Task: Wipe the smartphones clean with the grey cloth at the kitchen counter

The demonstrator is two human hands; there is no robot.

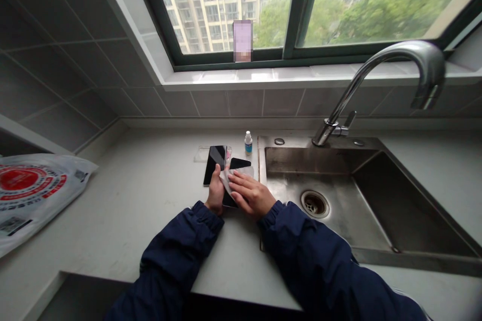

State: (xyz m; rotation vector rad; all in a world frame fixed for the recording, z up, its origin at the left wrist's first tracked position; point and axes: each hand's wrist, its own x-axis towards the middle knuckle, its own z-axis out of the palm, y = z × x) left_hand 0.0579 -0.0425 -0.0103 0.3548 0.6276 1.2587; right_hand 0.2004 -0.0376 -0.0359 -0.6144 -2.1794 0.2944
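Observation:
My left hand (216, 194) grips a phone with a black screen (239, 163) along its left edge; its thumb shows and its other fingers are mostly hidden. Over the middle of that screen lies a thin white wipe (246, 171), pressed down under the fingers of my right hand (254, 194). Just beyond my left thumb, a second dark-screened phone (215, 159) rests on the counter. A clear phone case (201, 154) sticks out partly from behind it. Near the sink's edge a small bottle (248, 144) with a white cap and blue label stands upright.
To the right is a steel sink (262, 160) with a curved chrome faucet (361, 77) over it. A white plastic bag with red print (33, 185) lies on the pale counter (150, 170) at the left. A window (233, 5) with a tiled sill runs behind.

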